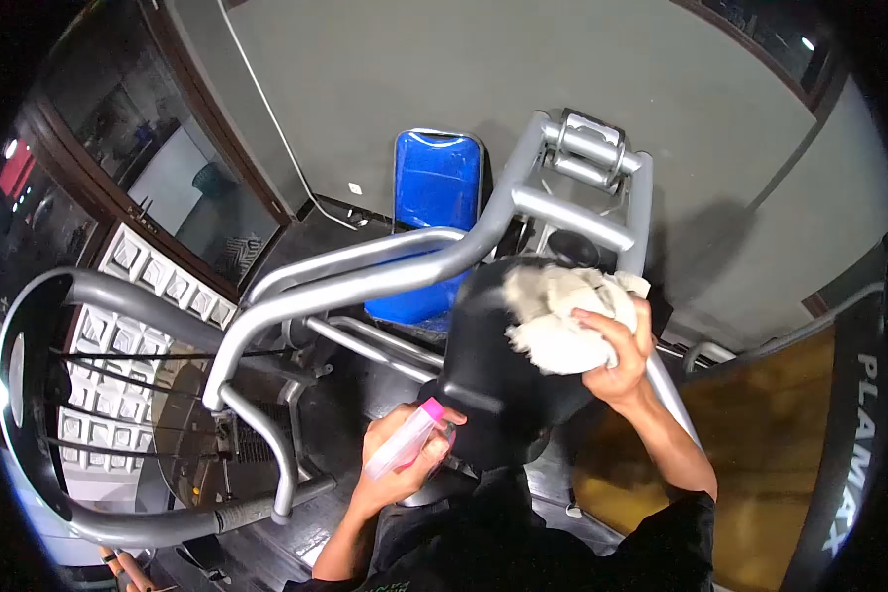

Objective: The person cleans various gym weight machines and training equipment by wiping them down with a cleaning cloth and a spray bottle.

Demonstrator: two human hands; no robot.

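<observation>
You've got the cloth (pixel 560 331) over the pad (pixel 479 345), bottle (pixel 403 444) left of it, chair (pixel 438 183) behind the rails (pixel 365 284)!

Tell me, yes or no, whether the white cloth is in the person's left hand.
No, the right hand holds the white cloth, while the left hand grips the pink-topped bottle.

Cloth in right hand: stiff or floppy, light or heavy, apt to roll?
Cloth is likely floppy: it bunches in loose folds at the right hand. Probably light: it looks like plain fabric, held one-handed. Unlikely to roll, given its crumpled, uneven outline.
</observation>
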